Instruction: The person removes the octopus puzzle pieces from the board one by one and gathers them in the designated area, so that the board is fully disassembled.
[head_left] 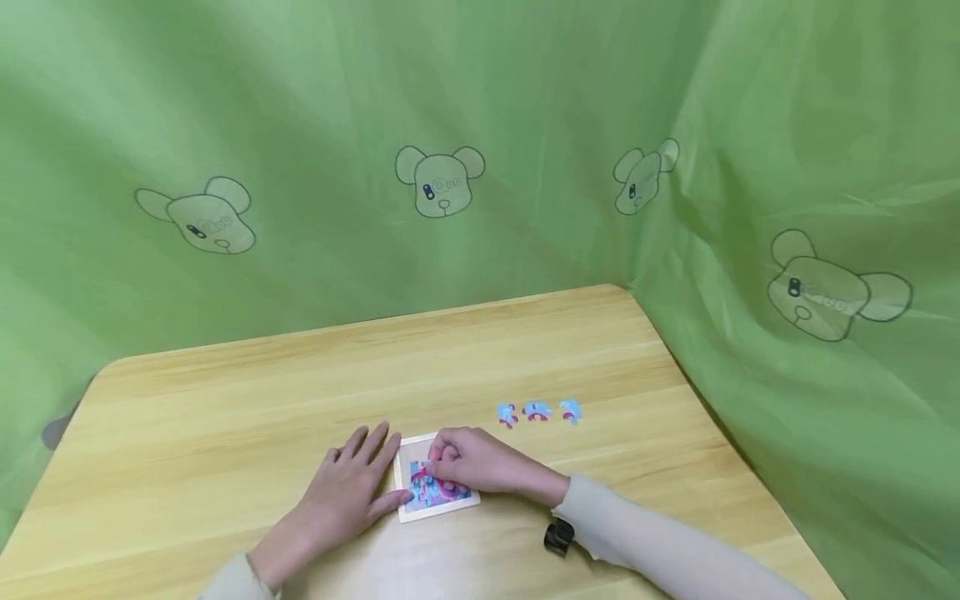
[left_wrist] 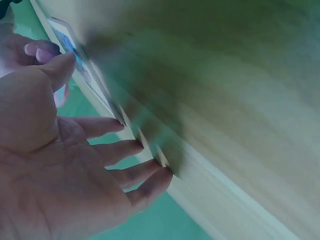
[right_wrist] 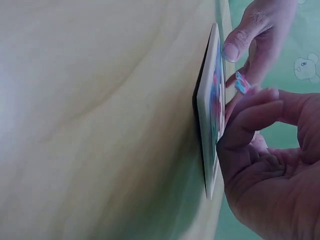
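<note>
A small jigsaw tray with a pale wooden rim lies on the table. Joined blue and pink pieces fill its lower part, while bare backing shows along the top. My right hand is over the tray and pinches a blue-and-pink puzzle piece between thumb and fingertips, tilted above the picture in the right wrist view. At the tray's left side my left hand rests with fingers spread and fairly straight, its thumb at the lower left rim. In the head view the right fingers mostly hide the held piece.
Three loose puzzle pieces, a left one, a middle one and a right one, lie in a row beyond the tray to the right. Green curtain with bear drawings surrounds the wooden table at the back and sides.
</note>
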